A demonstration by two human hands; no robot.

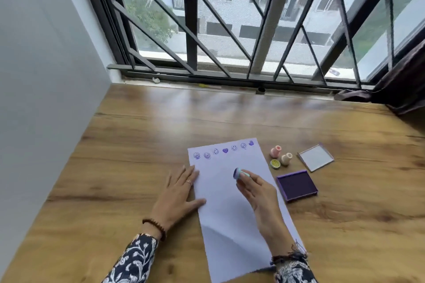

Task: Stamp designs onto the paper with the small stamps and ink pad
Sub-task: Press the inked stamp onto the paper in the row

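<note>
A barred window (230, 18) fills the far side, with a wooden table (138, 145) running up to its sill. A white sheet of paper (230, 202) lies on the table, slightly skewed, its far edge carrying a row of purple stamped marks (224, 150): smiley faces and hearts. The left hand (177, 195) lies flat, fingers spread, on the table, with the fingertips and thumb over the paper's left edge; a ring shows on one finger and a bead bracelet (155, 225) on the wrist. The right hand (255, 188) hovers over the middle of the sheet, its fingers pinched around a small mint-green stamp (240, 173) whose purple-inked face tilts to the left. Just right of the paper sits the open purple ink pad (296, 184), and beyond it its clear lid (316, 157) lies apart on the table. Between the lid and the paper, two pink stamps (281, 155) lie on their sides, with a small yellow stamp (274, 163) just beside them.
</note>
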